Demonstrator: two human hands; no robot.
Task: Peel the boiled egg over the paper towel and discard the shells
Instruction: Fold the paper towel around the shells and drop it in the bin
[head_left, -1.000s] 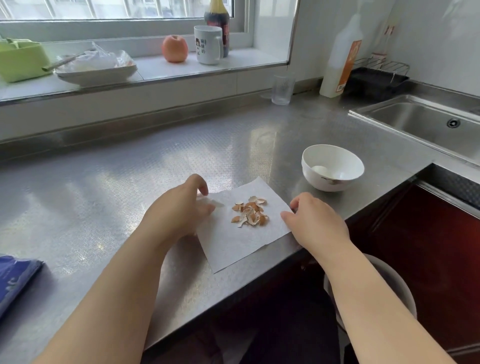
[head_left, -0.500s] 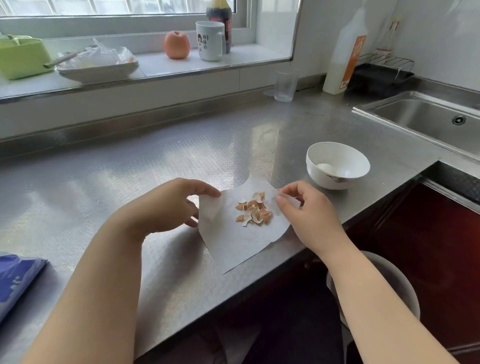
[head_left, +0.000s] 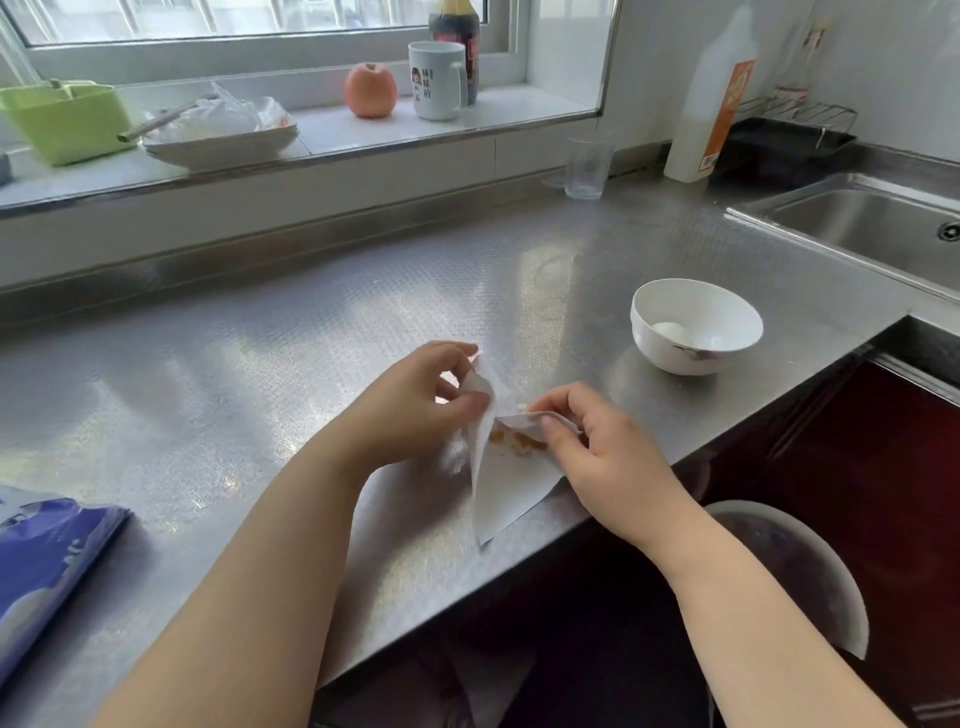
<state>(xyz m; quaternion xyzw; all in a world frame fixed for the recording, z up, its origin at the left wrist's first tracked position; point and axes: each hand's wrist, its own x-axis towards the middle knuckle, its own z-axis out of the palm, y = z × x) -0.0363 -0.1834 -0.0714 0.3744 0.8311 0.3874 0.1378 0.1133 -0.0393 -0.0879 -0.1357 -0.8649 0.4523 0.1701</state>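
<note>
White paper towel (head_left: 511, 483) pinched shut by left hand (head_left: 415, 405) at ten o'clock, right hand (head_left: 602, 452) at three, shells (head_left: 519, 441) cradled between (bin (head_left: 810, 566) toward five).

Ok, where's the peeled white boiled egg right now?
In the head view it lies inside the white ceramic bowl on the steel counter, right of both hands; the peeled egg rests against the bowl's left inner wall.

Towel (head_left: 506, 486): white paper sheet, far edges lifted and folded inward, near corner flat on tabletop (head_left: 260, 374) at its front edge. Shells (head_left: 519, 441): small orange-brown fragments, clustered in the fold. Egg (head_left: 667, 328): peeled, white, lying in white bowl (head_left: 696, 325) right of towel.
</note>
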